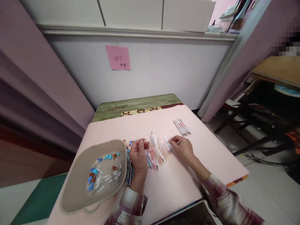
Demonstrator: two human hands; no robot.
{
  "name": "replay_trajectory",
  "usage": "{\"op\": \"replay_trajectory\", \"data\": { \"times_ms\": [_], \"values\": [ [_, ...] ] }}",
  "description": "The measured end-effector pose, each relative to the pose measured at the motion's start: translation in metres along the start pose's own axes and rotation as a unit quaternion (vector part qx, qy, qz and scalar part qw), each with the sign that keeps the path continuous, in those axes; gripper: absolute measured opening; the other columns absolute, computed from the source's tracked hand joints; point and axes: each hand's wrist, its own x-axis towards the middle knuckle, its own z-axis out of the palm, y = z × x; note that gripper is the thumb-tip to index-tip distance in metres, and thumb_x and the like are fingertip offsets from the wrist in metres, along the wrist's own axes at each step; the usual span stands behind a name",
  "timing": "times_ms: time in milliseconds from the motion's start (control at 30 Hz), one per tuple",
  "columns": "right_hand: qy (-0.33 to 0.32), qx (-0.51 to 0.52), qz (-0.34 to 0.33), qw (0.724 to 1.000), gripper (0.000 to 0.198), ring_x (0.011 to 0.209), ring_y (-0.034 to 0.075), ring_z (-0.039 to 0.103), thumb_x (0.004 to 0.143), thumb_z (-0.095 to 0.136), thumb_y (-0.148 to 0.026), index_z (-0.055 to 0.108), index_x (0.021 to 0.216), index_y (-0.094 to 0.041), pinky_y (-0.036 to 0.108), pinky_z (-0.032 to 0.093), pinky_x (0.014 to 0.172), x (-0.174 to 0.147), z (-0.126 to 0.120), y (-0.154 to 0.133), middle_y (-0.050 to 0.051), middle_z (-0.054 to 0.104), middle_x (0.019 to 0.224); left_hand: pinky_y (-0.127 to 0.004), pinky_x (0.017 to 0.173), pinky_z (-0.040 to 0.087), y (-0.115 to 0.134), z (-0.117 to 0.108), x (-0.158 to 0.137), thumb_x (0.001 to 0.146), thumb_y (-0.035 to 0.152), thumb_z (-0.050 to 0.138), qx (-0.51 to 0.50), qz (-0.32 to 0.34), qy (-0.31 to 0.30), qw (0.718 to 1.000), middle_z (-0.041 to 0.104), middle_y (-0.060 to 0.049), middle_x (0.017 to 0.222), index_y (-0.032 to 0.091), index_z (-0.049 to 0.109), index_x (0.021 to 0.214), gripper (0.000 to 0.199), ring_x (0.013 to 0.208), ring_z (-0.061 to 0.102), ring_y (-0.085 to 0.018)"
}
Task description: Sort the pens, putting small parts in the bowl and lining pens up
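Note:
My left hand (139, 156) is over the left part of a loose row of pen parts, its thumb and fingers drawn together; whatever may be between them is too small to make out. My right hand (184, 147) is closed in a pinch at the side of slim white pen refills (167, 144) with dark tips. Between the hands lie more white refills (156, 147) and clear, pinkish pen barrels (152, 153). Blue and brown pen pieces (129, 147) are partly hidden behind my left hand and the bin rim.
A beige plastic bin (77, 175) at the left holds small blue, brown and white pieces (100, 175). A neat bundle of pens (182, 127) lies at the right back. The pink-covered table (173, 184) meets a white wall with a pink note (117, 58).

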Motion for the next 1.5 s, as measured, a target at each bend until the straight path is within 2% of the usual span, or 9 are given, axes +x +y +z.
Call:
{"op": "replay_trajectory", "data": {
  "times_ms": [200, 367, 533, 700, 833, 1033, 1167, 1367, 1500],
  "values": [
    [-0.06, 0.015, -0.074, 0.995, 0.015, 0.068, 0.015, 0.062, 0.08, 0.058, -0.028, 0.07, 0.073, -0.024, 0.024, 0.037, 0.06, -0.023, 0.011, -0.033, -0.001, 0.07, 0.072, -0.024, 0.06, 0.049, 0.013, -0.007, -0.013, 0.082, 0.04, 0.062, 0.004, 0.007, 0.021, 1.0, 0.068, -0.001, 0.069, 0.017, 0.065, 0.085, 0.024, 0.058, 0.06, -0.012],
    [-0.075, -0.059, -0.081, 0.992, 0.017, 0.073, 0.016, 0.064, 0.082, 0.056, -0.026, 0.073, 0.081, -0.026, 0.024, 0.038, 0.06, 0.001, 0.016, -0.053, 0.001, 0.073, 0.08, -0.02, 0.055, 0.045, 0.023, -0.022, -0.033, 0.083, 0.039, 0.062, 0.041, -0.006, 0.007, 0.999, 0.068, -0.001, 0.072, 0.017, 0.065, 0.09, 0.023, 0.054, 0.055, -0.008],
    [-0.113, -0.127, -0.065, 0.983, 0.02, 0.078, 0.02, 0.067, 0.079, 0.06, -0.038, 0.075, 0.08, -0.024, 0.026, 0.043, 0.063, 0.028, 0.029, -0.07, 0.006, 0.074, 0.079, -0.018, 0.05, 0.041, 0.023, -0.026, -0.051, 0.082, 0.039, 0.063, 0.057, -0.052, -0.05, 0.996, 0.067, -0.001, 0.071, 0.017, 0.065, 0.087, 0.023, 0.051, 0.05, -0.007],
    [-0.124, -0.142, -0.048, 0.981, 0.028, 0.08, 0.023, 0.069, 0.073, 0.065, -0.045, 0.075, 0.08, -0.019, 0.027, 0.046, 0.064, 0.039, 0.037, -0.075, 0.011, 0.074, 0.081, -0.019, 0.048, 0.041, 0.007, -0.024, -0.058, 0.078, 0.04, 0.066, 0.058, -0.084, -0.078, 0.992, 0.068, -0.003, 0.071, 0.016, 0.065, 0.081, 0.025, 0.048, 0.052, -0.008],
    [-0.126, -0.152, -0.032, 0.98, 0.023, 0.084, 0.022, 0.07, 0.075, 0.062, -0.03, 0.075, 0.088, -0.016, 0.026, 0.047, 0.066, 0.043, 0.039, -0.074, 0.013, 0.074, 0.086, -0.02, 0.047, 0.042, -0.002, -0.023, -0.058, 0.079, 0.042, 0.066, 0.069, -0.087, -0.076, 0.991, 0.067, -0.003, 0.07, 0.015, 0.065, 0.084, 0.027, 0.047, 0.052, -0.008],
    [-0.118, -0.159, -0.042, 0.979, 0.032, 0.094, 0.026, 0.068, 0.077, 0.06, -0.032, 0.073, 0.098, -0.012, 0.031, 0.049, 0.076, 0.043, 0.043, -0.079, 0.018, 0.073, 0.094, -0.02, 0.048, 0.041, 0.0, -0.018, -0.069, 0.08, 0.042, 0.064, 0.081, -0.091, -0.117, 0.986, 0.066, -0.003, 0.069, 0.015, 0.063, 0.085, 0.028, 0.048, 0.051, -0.008],
    [-0.116, -0.159, -0.044, 0.98, 0.034, 0.097, 0.028, 0.068, 0.078, 0.06, -0.03, 0.072, 0.102, -0.01, 0.033, 0.05, 0.079, 0.046, 0.048, -0.082, 0.021, 0.072, 0.099, -0.019, 0.045, 0.038, 0.004, -0.022, -0.077, 0.077, 0.042, 0.067, 0.049, -0.121, -0.112, 0.985, 0.066, -0.003, 0.067, 0.014, 0.062, 0.085, 0.029, 0.046, 0.05, -0.007],
    [-0.125, -0.136, -0.025, 0.982, 0.032, 0.095, 0.03, 0.068, 0.067, 0.066, -0.016, 0.073, 0.097, -0.007, 0.033, 0.05, 0.076, 0.054, 0.053, -0.09, 0.022, 0.072, 0.095, -0.018, 0.044, 0.036, 0.016, -0.011, -0.043, 0.079, 0.039, 0.064, 0.078, -0.066, -0.095, 0.99, 0.067, -0.002, 0.069, 0.015, 0.062, 0.082, 0.024, 0.048, 0.051, -0.007],
    [-0.121, -0.087, -0.014, 0.989, 0.027, 0.092, 0.028, 0.068, 0.07, 0.065, -0.025, 0.074, 0.09, -0.009, 0.03, 0.048, 0.073, 0.059, 0.041, -0.087, 0.021, 0.073, 0.094, -0.018, 0.047, 0.039, 0.014, 0.01, 0.001, 0.078, 0.038, 0.063, 0.065, -0.003, -0.047, 0.997, 0.068, -0.002, 0.07, 0.016, 0.062, 0.08, 0.022, 0.048, 0.052, -0.007]
  ]
}}
